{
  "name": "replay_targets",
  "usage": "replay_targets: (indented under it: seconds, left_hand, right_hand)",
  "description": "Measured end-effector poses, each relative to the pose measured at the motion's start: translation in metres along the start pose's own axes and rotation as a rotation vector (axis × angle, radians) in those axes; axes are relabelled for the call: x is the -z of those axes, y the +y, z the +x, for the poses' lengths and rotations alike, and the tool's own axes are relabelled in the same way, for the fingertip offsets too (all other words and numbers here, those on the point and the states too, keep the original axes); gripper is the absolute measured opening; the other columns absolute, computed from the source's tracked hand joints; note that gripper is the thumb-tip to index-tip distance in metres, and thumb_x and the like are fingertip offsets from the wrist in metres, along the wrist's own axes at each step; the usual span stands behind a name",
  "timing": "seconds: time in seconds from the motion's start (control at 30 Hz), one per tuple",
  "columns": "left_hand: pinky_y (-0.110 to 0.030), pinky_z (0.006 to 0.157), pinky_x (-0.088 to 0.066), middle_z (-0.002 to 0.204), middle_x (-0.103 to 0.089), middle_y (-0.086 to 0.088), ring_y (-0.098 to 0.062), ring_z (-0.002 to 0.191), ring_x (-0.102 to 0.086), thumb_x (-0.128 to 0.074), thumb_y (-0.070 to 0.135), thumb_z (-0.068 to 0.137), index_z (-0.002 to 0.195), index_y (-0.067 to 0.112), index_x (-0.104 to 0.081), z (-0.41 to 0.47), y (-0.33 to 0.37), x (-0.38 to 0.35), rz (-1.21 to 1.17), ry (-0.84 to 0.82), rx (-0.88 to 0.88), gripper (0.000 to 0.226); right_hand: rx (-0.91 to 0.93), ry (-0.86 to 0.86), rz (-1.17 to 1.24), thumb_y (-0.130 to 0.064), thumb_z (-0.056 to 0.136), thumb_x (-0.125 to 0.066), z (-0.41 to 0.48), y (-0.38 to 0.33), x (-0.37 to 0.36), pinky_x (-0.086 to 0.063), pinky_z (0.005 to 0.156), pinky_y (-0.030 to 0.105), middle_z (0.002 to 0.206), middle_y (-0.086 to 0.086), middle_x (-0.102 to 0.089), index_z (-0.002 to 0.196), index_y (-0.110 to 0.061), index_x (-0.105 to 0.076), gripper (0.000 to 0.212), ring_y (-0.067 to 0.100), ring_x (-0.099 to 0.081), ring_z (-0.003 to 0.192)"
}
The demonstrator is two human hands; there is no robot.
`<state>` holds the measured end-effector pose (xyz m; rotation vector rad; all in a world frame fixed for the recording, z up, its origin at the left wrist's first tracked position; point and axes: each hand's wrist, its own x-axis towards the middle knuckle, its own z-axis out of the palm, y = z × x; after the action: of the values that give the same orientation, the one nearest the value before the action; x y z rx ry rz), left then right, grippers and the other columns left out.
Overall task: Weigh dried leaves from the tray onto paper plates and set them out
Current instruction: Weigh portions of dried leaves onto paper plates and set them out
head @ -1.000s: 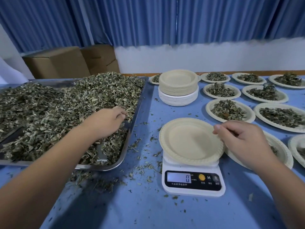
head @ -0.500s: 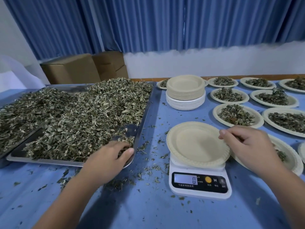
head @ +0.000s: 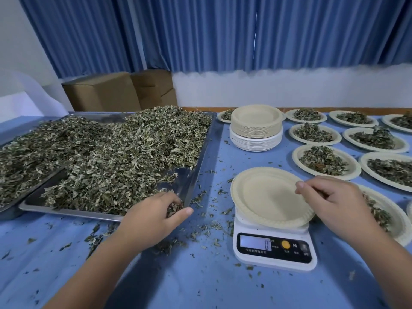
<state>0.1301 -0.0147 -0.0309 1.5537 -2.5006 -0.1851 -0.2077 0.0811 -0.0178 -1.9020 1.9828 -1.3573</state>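
Fingers of the left hand clutch dried leaves at the tray corner — the right hand pinches the empty plate on the scale.

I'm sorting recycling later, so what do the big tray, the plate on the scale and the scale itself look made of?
The tray: likely stainless steel, its bare corner shiny and mirror-like. The plate: seemingly pressed paper pulp, matte beige, crimped rim. The scale: probably white plastic, smooth, with a glossy dark front panel.
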Motion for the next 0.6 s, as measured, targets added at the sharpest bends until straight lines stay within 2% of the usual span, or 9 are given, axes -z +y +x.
replay_targets:
  seconds: [0.1, 0.17, 0.23, 0.3, 0.37, 0.43, 0.5, 0.6]
  left_hand:
    - [-0.018, 0.042, -0.028, 0.056, -0.056, 0.01, -0.003, 0.041, -0.043, -0.044, 0.071, 0.084, 0.09, 0.035, -0.058, 0.009, -0.006, 0.004, -0.151, -0.013, 0.006, 0.039]
    - [-0.017, 0.035, -0.028, 0.048, -0.056, 0.011, -0.005, 0.035, -0.04, -0.05, 0.063, 0.086, 0.084, 0.035, -0.06, 0.016, -0.01, 0.007, -0.188, -0.036, 0.023, 0.03]
    - [-0.021, 0.034, -0.036, 0.057, -0.063, 0.007, -0.006, 0.039, -0.047, -0.049, 0.06, 0.088, 0.086, 0.035, -0.06, 0.024, -0.013, 0.01, -0.162, -0.025, 0.026, 0.028]
    - [-0.027, 0.034, -0.036, 0.064, -0.065, 0.0, -0.01, 0.038, -0.048, -0.047, 0.057, 0.09, 0.089, 0.033, -0.059, 0.032, -0.015, 0.014, -0.141, 0.042, 0.025, 0.027]
    - [-0.021, 0.034, -0.031, 0.066, -0.062, 0.003, -0.005, 0.035, -0.043, -0.047, 0.054, 0.092, 0.092, 0.031, -0.06, 0.038, -0.016, 0.021, -0.102, 0.113, 0.024, 0.027]
    - [-0.019, 0.041, -0.034, 0.07, -0.06, 0.007, -0.002, 0.043, -0.048, -0.046, 0.052, 0.094, 0.093, 0.029, -0.059, 0.042, -0.016, 0.028, -0.003, 0.121, 0.021, 0.026]
    - [-0.019, 0.046, -0.035, 0.073, -0.058, 0.009, -0.006, 0.054, -0.054, -0.044, 0.05, 0.096, 0.095, 0.026, -0.058, 0.045, -0.015, 0.033, 0.063, 0.102, 0.009, 0.028]
    - [-0.02, 0.049, -0.041, 0.077, -0.059, 0.008, -0.008, 0.059, -0.058, -0.044, 0.049, 0.096, 0.099, 0.024, -0.058, 0.048, -0.009, 0.044, 0.041, 0.143, 0.004, 0.029]
  right_hand:
    - [-0.012, 0.018, 0.015, -0.019, 0.089, -0.064, 0.001, 0.004, 0.001, -0.038, 0.058, 0.014, 0.065, -0.013, -0.065, 0.064, -0.034, -0.067, 0.029, 0.013, -0.058, 0.07]
    - [-0.028, 0.037, 0.025, -0.021, 0.089, -0.064, 0.001, 0.006, 0.001, -0.038, 0.058, 0.015, 0.061, -0.007, -0.063, 0.063, -0.036, -0.066, 0.03, 0.014, -0.057, 0.067]
    - [-0.037, 0.054, 0.039, -0.022, 0.089, -0.064, 0.002, 0.008, 0.002, -0.037, 0.057, 0.016, 0.06, -0.006, -0.063, 0.062, -0.036, -0.066, 0.03, 0.014, -0.057, 0.067]
    - [-0.039, 0.064, 0.053, -0.023, 0.088, -0.064, 0.002, 0.009, 0.003, -0.039, 0.058, 0.02, 0.058, -0.001, -0.062, 0.062, -0.037, -0.066, 0.03, 0.015, -0.056, 0.065]
    - [-0.04, 0.071, 0.057, -0.023, 0.089, -0.063, 0.002, 0.011, 0.004, -0.04, 0.059, 0.024, 0.059, 0.001, -0.062, 0.063, -0.036, -0.067, 0.029, 0.016, -0.056, 0.064]
    - [-0.043, 0.074, 0.058, -0.024, 0.089, -0.062, 0.002, 0.013, 0.004, -0.041, 0.061, 0.027, 0.061, 0.002, -0.063, 0.063, -0.036, -0.067, 0.029, 0.016, -0.057, 0.063]
    - [-0.049, 0.073, 0.058, -0.025, 0.089, -0.062, 0.003, 0.013, 0.004, -0.041, 0.061, 0.026, 0.061, 0.002, -0.063, 0.063, -0.036, -0.066, 0.028, 0.016, -0.057, 0.064]
    - [-0.053, 0.082, 0.068, -0.024, 0.089, -0.062, 0.003, 0.014, 0.004, -0.039, 0.058, 0.02, 0.063, -0.003, -0.062, 0.063, -0.036, -0.067, 0.028, 0.015, -0.057, 0.065]
